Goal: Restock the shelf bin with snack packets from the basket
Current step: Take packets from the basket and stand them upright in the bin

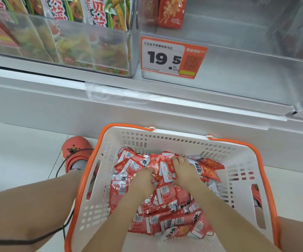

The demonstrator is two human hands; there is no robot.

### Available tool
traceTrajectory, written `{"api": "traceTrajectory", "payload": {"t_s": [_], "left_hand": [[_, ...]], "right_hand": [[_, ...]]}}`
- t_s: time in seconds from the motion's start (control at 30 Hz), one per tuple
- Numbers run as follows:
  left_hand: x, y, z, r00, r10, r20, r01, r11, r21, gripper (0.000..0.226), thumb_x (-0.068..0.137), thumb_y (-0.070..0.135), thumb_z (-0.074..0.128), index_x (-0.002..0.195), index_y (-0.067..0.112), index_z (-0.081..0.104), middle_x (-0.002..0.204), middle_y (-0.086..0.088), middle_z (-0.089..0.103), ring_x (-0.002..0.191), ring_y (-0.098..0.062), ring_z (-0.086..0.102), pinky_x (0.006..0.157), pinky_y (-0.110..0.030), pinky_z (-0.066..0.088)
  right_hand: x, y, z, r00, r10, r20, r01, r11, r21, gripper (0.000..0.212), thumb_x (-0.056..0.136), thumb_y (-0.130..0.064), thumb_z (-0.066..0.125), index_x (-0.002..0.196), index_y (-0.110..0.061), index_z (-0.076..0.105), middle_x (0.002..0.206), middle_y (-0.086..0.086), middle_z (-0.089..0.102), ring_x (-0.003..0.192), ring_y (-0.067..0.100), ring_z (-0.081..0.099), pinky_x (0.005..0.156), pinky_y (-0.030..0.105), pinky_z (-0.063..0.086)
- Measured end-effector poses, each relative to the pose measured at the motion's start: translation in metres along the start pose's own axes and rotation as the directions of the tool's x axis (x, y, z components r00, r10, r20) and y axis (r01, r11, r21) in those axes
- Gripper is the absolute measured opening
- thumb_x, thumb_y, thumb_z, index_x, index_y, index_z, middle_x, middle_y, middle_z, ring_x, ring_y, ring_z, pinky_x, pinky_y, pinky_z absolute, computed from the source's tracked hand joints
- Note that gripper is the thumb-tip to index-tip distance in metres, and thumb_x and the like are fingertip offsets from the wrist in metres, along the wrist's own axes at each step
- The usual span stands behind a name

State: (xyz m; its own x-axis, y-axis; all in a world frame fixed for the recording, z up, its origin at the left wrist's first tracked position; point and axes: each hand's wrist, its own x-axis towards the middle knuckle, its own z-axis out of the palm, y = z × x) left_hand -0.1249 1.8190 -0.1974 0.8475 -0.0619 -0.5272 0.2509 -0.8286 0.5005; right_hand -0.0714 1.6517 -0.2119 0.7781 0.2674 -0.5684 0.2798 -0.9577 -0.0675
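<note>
Both forearms are reaching forward and down, converging toward the middle. Left hand (144, 179) is lying palm down, fingers curling inward toward the right hand. Right hand (183, 169) is sitting slightly farther out, palm down, fingers bending at the knuckles. Hands are nearly touching.

Price tag (172, 57) on clear shelf bin (237, 73): "19.5", "500g".

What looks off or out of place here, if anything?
Nothing spilled or damaged. The red snack packets lie jumbled but all inside the white plastic basket with orange rim. The clear plastic shelf bin above is nearly empty, one red packet at its back. Both hands, left hand and right hand, reach into the pile.
</note>
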Motion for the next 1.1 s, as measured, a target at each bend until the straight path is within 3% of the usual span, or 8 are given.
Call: {"api": "traceTrajectory", "payload": {"t_s": [0.13, 0.33, 0.5, 0.63, 0.77, 0.87, 1.0, 1.1], "left_hand": [[0.003, 0.002, -0.008, 1.0, -0.021, -0.022, 0.019, 0.998, -0.06, 0.04, 0.086, 0.005, 0.06, 0.125, 0.013, 0.056, 0.126, -0.007, 0.057, 0.107, -0.02, 0.057, 0.089, -0.027, 0.049], [0.0, 0.027, -0.03, 0.996, 0.053, -0.065, -0.064, 0.981, -0.186, 0.039, 0.086, 0.005, 0.06, 0.125, 0.01, 0.056, 0.127, -0.007, 0.057, 0.113, -0.019, 0.054, 0.092, -0.024, 0.044], [-0.006, 0.061, -0.08, 0.992, 0.123, -0.004, -0.114, 0.903, -0.414, 0.066, 0.077, 0.029, 0.077, 0.134, 0.014, 0.046, 0.131, 0.001, 0.055, 0.119, -0.015, 0.053, 0.098, -0.028, 0.043], [-0.027, 0.087, -0.131, 0.958, 0.224, 0.181, -0.092, 0.834, -0.543, 0.03, 0.082, 0.036, 0.072, 0.109, 0.03, 0.062, 0.104, 0.013, 0.069, 0.094, -0.003, 0.064, 0.088, -0.026, 0.051], [-0.051, 0.11, -0.166, 0.904, 0.259, 0.341, 0.096, 0.653, -0.752, 0.01, 0.09, 0.012, 0.062, 0.1, 0.015, 0.062, 0.084, 0.004, 0.073, 0.073, -0.008, 0.07, 0.064, -0.024, 0.057], [-0.07, 0.115, -0.186, 0.888, 0.245, 0.389, 0.077, 0.754, -0.652, 0.014, 0.091, 0.009, 0.061, 0.103, 0.015, 0.06, 0.09, 0.002, 0.071, 0.075, -0.009, 0.069, 0.068, -0.023, 0.057], [-0.089, 0.114, -0.216, 0.891, 0.26, 0.372, 0.004, 0.815, -0.579, 0.021, 0.089, 0.007, 0.061, 0.106, 0.02, 0.057, 0.095, 0.004, 0.07, 0.084, -0.01, 0.067, 0.079, -0.024, 0.055], [-0.099, 0.117, -0.232, 0.909, 0.291, 0.3, -0.022, 0.749, -0.662, 0.019, 0.089, 0.006, 0.061, 0.104, 0.017, 0.061, 0.091, 0.005, 0.073, 0.082, -0.011, 0.069, 0.075, -0.027, 0.057]], "right_hand": [[0.003, 0.01, -0.017, 0.999, -0.029, -0.045, 0.028, 1.0, -0.013, 0.04, 0.091, -0.008, 0.057, 0.13, -0.009, 0.048, 0.129, 0.013, 0.053, 0.118, 0.03, 0.052, 0.095, 0.038, 0.045], [-0.021, 0.026, -0.071, 0.98, 0.114, -0.165, -0.042, 0.922, 0.385, 0.014, 0.095, -0.005, 0.049, 0.095, -0.008, 0.063, 0.088, 0.005, 0.064, 0.076, 0.022, 0.06, 0.072, 0.031, 0.046], [-0.051, 0.031, -0.133, 0.968, 0.059, -0.244, 0.148, 0.653, 0.743, 0.016, 0.09, -0.014, 0.064, 0.105, -0.012, 0.069, 0.103, 0.006, 0.071, 0.086, 0.019, 0.068, 0.074, 0.027, 0.055], [-0.071, 0.023, -0.184, 0.986, -0.01, -0.166, 0.156, 0.394, 0.906, 0.007, 0.088, -0.013, 0.067, 0.095, -0.015, 0.066, 0.096, 0.013, 0.071, 0.083, 0.027, 0.067, 0.079, 0.043, 0.056], [-0.094, 0.013, -0.204, 0.992, 0.031, -0.121, 0.117, 0.113, 0.987, 0.028, 0.089, -0.007, 0.063, 0.116, 0.0, 0.061, 0.103, 0.017, 0.069, 0.081, 0.023, 0.067, 0.073, 0.036, 0.059], [-0.119, 0.009, -0.21, 0.996, -0.044, -0.078, 0.075, -0.06, 0.995, 0.026, 0.091, -0.002, 0.059, 0.116, -0.001, 0.061, 0.106, 0.015, 0.07, 0.086, 0.022, 0.068, 0.071, 0.03, 0.06], [-0.147, 0.005, -0.222, 0.986, -0.15, -0.067, 0.064, -0.019, 0.998, 0.028, 0.09, -0.006, 0.059, 0.118, -0.006, 0.059, 0.11, 0.015, 0.07, 0.09, 0.022, 0.07, 0.081, 0.031, 0.058], [-0.159, 0.004, -0.236, 0.986, -0.126, -0.113, 0.115, 0.008, 0.993, 0.026, 0.091, -0.01, 0.058, 0.117, -0.006, 0.058, 0.105, 0.015, 0.072, 0.089, 0.022, 0.071, 0.081, 0.032, 0.058]]}}
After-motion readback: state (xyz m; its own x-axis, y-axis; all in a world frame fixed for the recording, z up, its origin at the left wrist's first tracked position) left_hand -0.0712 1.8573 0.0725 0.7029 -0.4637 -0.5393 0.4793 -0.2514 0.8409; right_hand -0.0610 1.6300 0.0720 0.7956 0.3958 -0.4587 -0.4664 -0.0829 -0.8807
